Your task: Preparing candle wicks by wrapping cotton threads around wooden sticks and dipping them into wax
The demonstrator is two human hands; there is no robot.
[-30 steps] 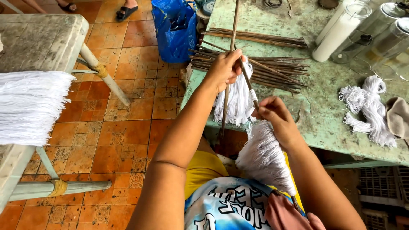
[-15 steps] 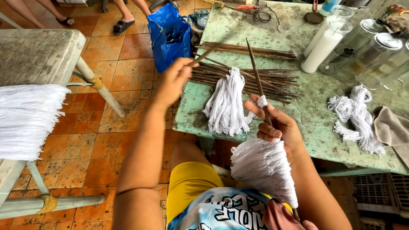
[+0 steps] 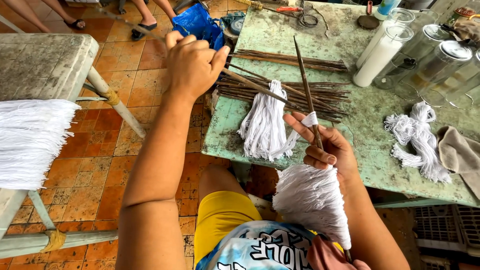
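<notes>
The left hand [image 3: 192, 62] grips a thin stick [image 3: 255, 86] above the worktop [image 3: 370, 125]; the right hand [image 3: 327, 147] holds another stick [image 3: 306, 87] threaded with white string tassels [image 3: 312, 200]. Stick pile [image 3: 310, 92], jars [image 3: 425, 55] and loose string [image 3: 422, 135] lie nearby.

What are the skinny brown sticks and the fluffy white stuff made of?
The sticks look like thin bare wood or palm ribs: dark brown, matte, slightly uneven, tapering to points. The white tassel on the table looks like soft cotton string, many loose matte strands; it could be another fibre. The right hand holds a stick carrying a similar bundle; the left hand grips another stick.
</notes>
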